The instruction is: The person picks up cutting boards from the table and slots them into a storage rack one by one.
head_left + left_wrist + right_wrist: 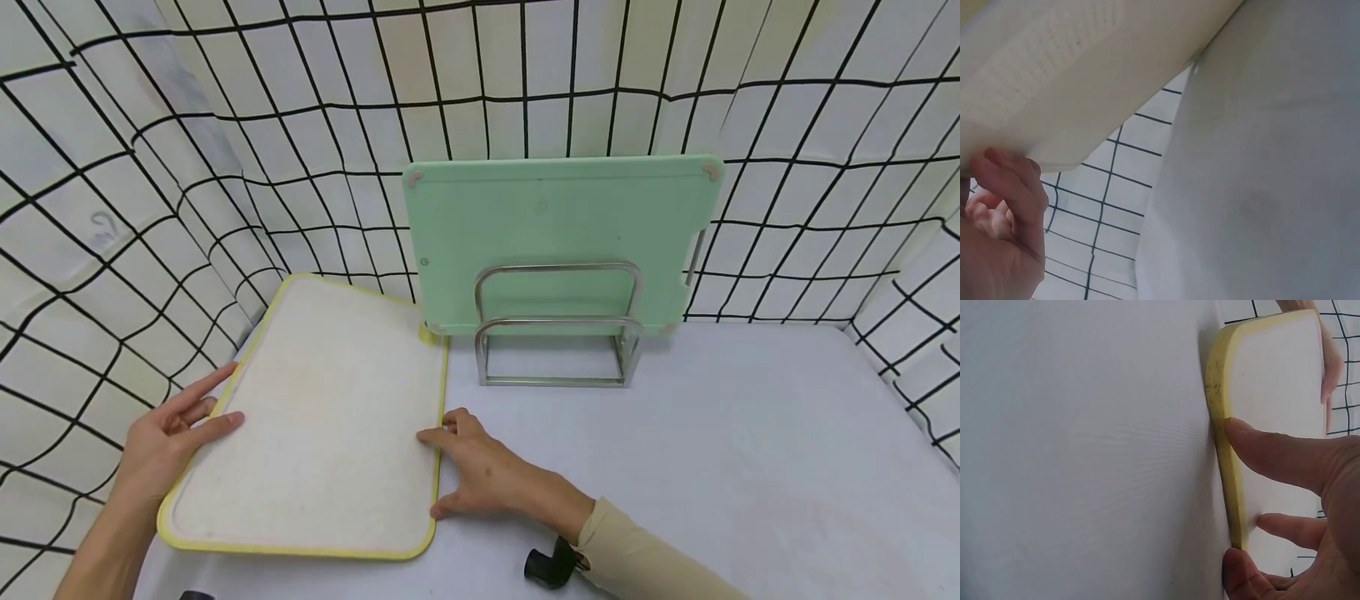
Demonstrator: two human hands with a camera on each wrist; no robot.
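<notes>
A white cutting board (322, 417) with a yellow rim lies tilted at the left in the head view, its left side raised and its right edge down at the white surface. My left hand (161, 450) grips the raised left edge, thumb over the top face and fingers beneath. The left wrist view shows the board's underside (1085, 81) with faint lettering above the left hand's fingers. At the lower right edge is my right hand (483, 471). Its thumb (1254, 437) touches the yellow rim, one finger reaches over the white face, and another fingertip meets the rim.
A green cutting board (555, 217) stands upright in a metal wire rack (555, 382) at the back. Black wire grid panels (525, 100) enclose the back and sides. A small black object (551, 565) lies beside the right sleeve (645, 550).
</notes>
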